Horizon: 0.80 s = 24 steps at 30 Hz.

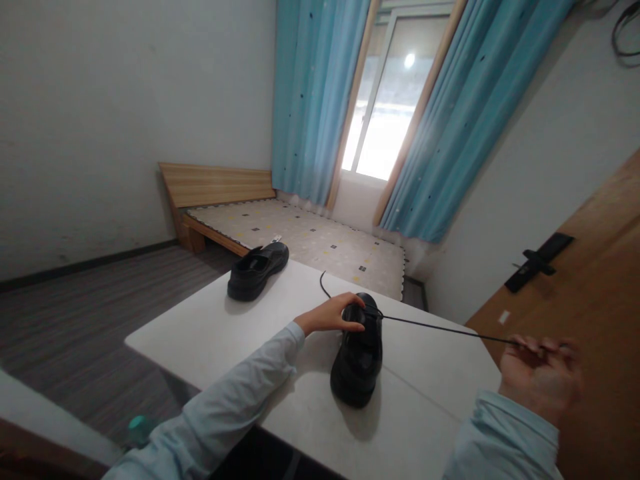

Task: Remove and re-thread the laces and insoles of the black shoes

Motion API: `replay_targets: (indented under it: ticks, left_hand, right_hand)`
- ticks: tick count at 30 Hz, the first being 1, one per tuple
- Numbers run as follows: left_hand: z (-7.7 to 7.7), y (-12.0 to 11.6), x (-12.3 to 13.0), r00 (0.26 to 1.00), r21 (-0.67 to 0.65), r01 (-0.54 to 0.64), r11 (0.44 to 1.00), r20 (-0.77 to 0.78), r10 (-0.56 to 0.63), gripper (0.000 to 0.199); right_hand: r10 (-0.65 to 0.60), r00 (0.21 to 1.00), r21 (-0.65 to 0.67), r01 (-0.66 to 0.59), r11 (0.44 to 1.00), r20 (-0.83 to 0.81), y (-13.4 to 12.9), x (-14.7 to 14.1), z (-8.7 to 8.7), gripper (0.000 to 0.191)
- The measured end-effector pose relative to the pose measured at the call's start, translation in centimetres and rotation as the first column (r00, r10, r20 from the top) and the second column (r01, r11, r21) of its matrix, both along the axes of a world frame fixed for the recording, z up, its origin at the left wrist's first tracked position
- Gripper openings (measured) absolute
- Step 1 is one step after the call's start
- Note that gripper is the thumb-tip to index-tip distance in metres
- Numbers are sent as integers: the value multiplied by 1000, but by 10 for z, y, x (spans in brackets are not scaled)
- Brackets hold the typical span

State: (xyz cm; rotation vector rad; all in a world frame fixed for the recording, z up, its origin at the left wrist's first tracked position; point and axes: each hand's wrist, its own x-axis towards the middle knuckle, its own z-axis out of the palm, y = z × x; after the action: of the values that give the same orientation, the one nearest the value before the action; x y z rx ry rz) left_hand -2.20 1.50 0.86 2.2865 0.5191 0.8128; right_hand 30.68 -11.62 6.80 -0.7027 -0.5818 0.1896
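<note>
Head cam: L hand (333, 315) is on the near black lace-up shoe (356, 377), thumb & index part-spread, both touching the upper by the lacing; can't tell if they pinch anything. R hand (540, 373), a bit blurred, is off to the R, well apart from the shoe, fingers curled closed round the black shoelace (445, 327), which runs taut & nearly str. from the lacing across to it. Other lace end sticks out loose & curved on the L side, beyond the L hand. Near shoe sits upright on the white table (195, 333), toe pointing away twd the window, heel twd the wearer. 2nd black shoe (256, 272) also upright, at the table's far L edge, well apart from the 1st, toe angled up-R. Both arms in lt-blue sleeves (235, 380). Bkgd: bed (320, 237) w/ patterned mattress & wood headboard (220, 187), blue curtains (315, 93) either side of a bright window (387, 113), wood door (595, 320) w/ black handle (537, 262) on the R, grey floor (75, 320) on the L.
</note>
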Motion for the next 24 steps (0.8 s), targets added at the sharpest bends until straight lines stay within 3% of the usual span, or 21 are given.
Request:
replay_targets:
  ticks: [4,6,9,13,15,19,24]
  left_hand:
    - [0,-2,1,1000,46,14,999,11,-15,44]
    - [1,-4,4,999,85,25,996,25,-27,40]
    - [2,-10,8,997,132,43,990,54,-51,35]
    - [5,-18,12,995,142,73,987,63,-82,36]
    - [6,-20,13,996,144,69,987,45,-76,37]
    - [4,-18,14,997,186,62,981,25,-68,36]
    - [0,-15,14,998,205,44,978,41,-54,30]
  right_hand:
    - [180,984,126,-179,976,0,2,-13,13,13]
    - [204,972,73,-214,974,120,5,-25,19,12]
    - [178,952,-56,-170,984,248,14,-44,24,10]
    - [225,897,-285,-118,951,380,31,-67,16,19]
    - [325,812,-461,-79,884,484,39,-80,9,21]
    - [515,595,-640,-2,768,616,47,-109,-2,27]
    - [528,283,-591,225,775,801,54,-131,-4,28]
